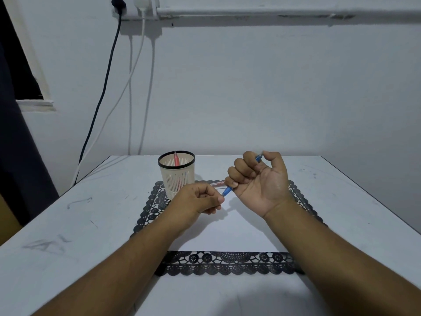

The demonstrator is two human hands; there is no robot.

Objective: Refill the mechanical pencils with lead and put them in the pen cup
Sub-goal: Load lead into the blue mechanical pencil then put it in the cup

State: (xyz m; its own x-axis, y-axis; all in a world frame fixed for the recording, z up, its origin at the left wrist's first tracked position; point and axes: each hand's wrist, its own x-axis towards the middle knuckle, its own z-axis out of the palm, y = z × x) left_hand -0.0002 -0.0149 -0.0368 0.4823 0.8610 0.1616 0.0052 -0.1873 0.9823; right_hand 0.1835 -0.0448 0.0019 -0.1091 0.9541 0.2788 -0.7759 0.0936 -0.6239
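My right hand (257, 179) is curled round the blue pencil (227, 191), held above the mat (227, 263). My left hand (200, 199) pinches at its near tip. I judge I'm mid-refill; next it goes left into the cup (176, 176), beside the red pencil (176, 158).

Right hand (259, 181): fist curled round blue mechanical pencil (227, 191), right of pen cup (176, 176)
Left hand (198, 198): pinches the pencil's lower tip, just in front of the cup
Pen cup: red pencil (176, 158) upright inside
Lead tube (216, 184): right of the cup, behind the hands
Black lace mat (227, 263): under the cup
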